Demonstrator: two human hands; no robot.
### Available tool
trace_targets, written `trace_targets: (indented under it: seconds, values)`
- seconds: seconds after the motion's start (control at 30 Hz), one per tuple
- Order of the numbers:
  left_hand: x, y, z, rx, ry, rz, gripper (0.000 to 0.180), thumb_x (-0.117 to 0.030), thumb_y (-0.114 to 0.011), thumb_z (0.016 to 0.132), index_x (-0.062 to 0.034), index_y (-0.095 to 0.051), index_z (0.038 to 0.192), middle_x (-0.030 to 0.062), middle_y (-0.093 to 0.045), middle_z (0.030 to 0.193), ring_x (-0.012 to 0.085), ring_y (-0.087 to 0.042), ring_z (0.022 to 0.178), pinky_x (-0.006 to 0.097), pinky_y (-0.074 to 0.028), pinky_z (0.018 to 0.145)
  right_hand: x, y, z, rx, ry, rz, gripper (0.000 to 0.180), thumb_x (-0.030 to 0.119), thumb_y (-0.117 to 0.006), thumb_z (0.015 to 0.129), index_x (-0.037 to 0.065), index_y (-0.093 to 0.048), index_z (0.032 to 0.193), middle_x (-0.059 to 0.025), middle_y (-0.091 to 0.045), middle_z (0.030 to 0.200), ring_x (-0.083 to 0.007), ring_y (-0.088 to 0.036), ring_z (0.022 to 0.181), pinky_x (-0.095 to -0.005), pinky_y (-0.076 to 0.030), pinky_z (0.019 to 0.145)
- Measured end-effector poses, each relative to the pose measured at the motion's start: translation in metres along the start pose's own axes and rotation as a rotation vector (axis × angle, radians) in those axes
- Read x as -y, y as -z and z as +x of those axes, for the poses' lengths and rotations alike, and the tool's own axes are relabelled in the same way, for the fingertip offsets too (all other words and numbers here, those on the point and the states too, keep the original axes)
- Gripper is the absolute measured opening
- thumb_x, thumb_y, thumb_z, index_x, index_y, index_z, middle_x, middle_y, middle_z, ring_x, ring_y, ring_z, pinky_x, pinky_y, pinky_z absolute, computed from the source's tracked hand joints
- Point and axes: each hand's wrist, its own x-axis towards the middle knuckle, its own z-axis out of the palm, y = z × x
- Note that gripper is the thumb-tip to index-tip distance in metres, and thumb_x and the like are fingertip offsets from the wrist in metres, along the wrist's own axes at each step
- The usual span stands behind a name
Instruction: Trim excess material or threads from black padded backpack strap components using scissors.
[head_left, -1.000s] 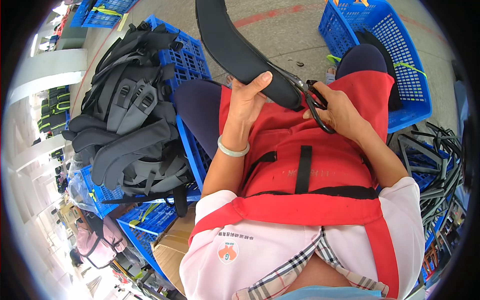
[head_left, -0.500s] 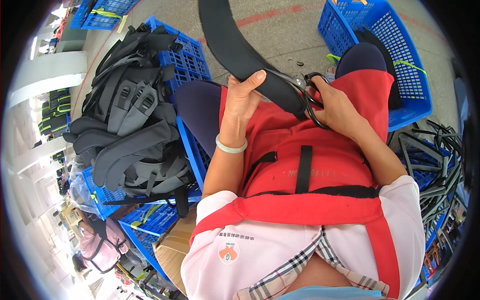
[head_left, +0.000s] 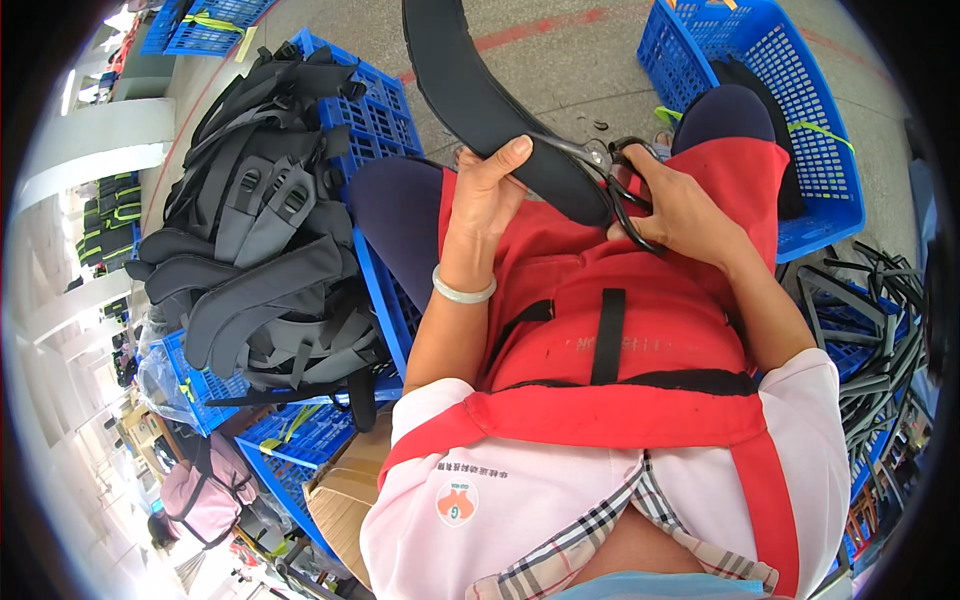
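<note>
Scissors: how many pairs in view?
1 pair of scissors, in the right hand, beside the black strap. Others may be hidden in the pile of straps.

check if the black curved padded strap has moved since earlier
Yes, the black curved padded strap has shifted slightly right at its upper end, against the red painted floor line.

Above the red apron (head_left: 650, 290), the black padded strap (head_left: 480, 100) runs off the top edge and hides fingers of the left grip (head_left: 487, 195) (how many, I cannot tell). Right of the apron, a knee (head_left: 722, 118) partly covers dark material (head_left: 791, 185) in a blue crate (head_left: 832, 180).
</note>
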Motion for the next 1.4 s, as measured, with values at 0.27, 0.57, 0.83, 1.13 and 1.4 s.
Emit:
trace_targets:
  seconds: [0.27,0.57,0.83,1.13,1.4]
  values:
    - [0.004,0.007,0.003,0.055,0.016,-0.033,0.026,0.0,-0.07,0.081,-0.0051,-0.063,0.105,0.0094,-0.067,0.102,0.0238,-0.066,0.092,0.039,-0.056,0.082,-0.012,-0.003,0.003,0.033,-0.032,0.002,0.049,0.025,-0.075,0.077,0.003,-0.042,0.107,-0.0213,-0.06,0.086,-0.0436,-0.058,0.08,-0.0455,-0.045,0.067]
    - [0.008,0.009,-0.001,0.09,0.015,-0.007,0.026,0.0,-0.069,0.082,-0.0031,-0.062,0.107,0.0097,-0.066,0.102,0.0236,-0.065,0.093,0.038,-0.055,0.084,-0.017,-0.017,0.003,-0.128,-0.023,-0.002,0.036,0.009,-0.067,0.08,0.003,-0.046,0.108,-0.0215,-0.058,0.076,-0.0415,-0.058,0.075,-0.0439,-0.044,0.064]
    - [-0.008,0.012,0.011,0.028,-0.004,-0.036,0.029,-0.001,-0.069,0.082,-0.0018,-0.06,0.11,0.0106,-0.065,0.103,0.0235,-0.065,0.093,0.038,-0.054,0.087,-0.018,-0.016,0.005,-0.064,-0.102,0.01,0.038,0.013,-0.068,0.08,0.005,-0.047,0.11,-0.0224,-0.062,0.088,-0.0431,-0.059,0.084,-0.0461,-0.047,0.069]
    - [-0.008,0.0,0.002,0.07,0.007,0.004,0.026,0.001,-0.071,0.08,-0.003,-0.063,0.104,0.0073,-0.067,0.095,0.02,-0.066,0.085,0.036,-0.057,0.076,-0.009,-0.016,0.01,-0.089,0.028,-0.055,0.054,0.019,-0.073,0.075,0.001,-0.042,0.115,-0.0249,-0.061,0.098,-0.046,-0.058,0.09,-0.0478,-0.047,0.074]
    - [-0.001,0.006,0.0,0.05,0.001,-0.02,0.025,0.0,-0.071,0.08,-0.0029,-0.064,0.104,0.0085,-0.067,0.096,0.0219,-0.066,0.087,0.037,-0.057,0.078,-0.013,-0.008,0.002,-0.076,0.122,-0.04,0.051,0.021,-0.074,0.075,0.001,-0.041,0.11,-0.0237,-0.061,0.093,-0.0446,-0.058,0.085,-0.0473,-0.046,0.07]
